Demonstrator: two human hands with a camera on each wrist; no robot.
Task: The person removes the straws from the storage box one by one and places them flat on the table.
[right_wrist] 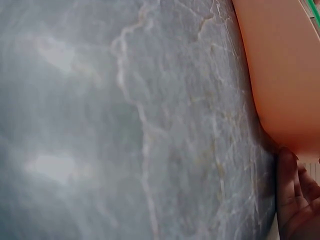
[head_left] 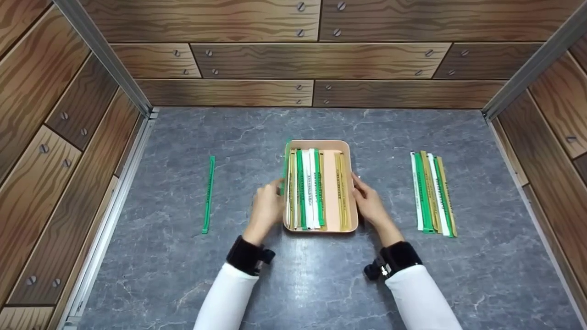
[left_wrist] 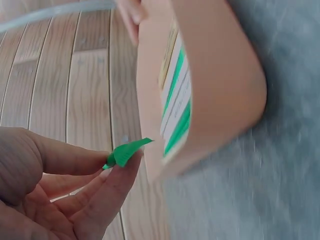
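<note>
A peach-coloured rectangular box (head_left: 330,192) stands mid-table, with slim green, white and tan stick packets lying lengthwise inside it. Most of these packets (head_left: 310,188) fill its left part; a tan group (head_left: 341,190) lies by the right wall, with bare floor between. Beside the left wall, my left hand (head_left: 267,206) pinches a green stick packet (left_wrist: 125,153) between thumb and fingers, its end showing close to the rim in the left wrist view. My right hand (head_left: 370,204) touches the outside of the right wall, fingers extended; the right wrist view shows only part of that hand (right_wrist: 297,200).
One green stick packet (head_left: 208,195) lies alone on the grey marbled table at the left. Several green, white and tan packets (head_left: 433,195) lie side by side at the right. Wood-patterned panels (head_left: 316,59) enclose the back and both sides.
</note>
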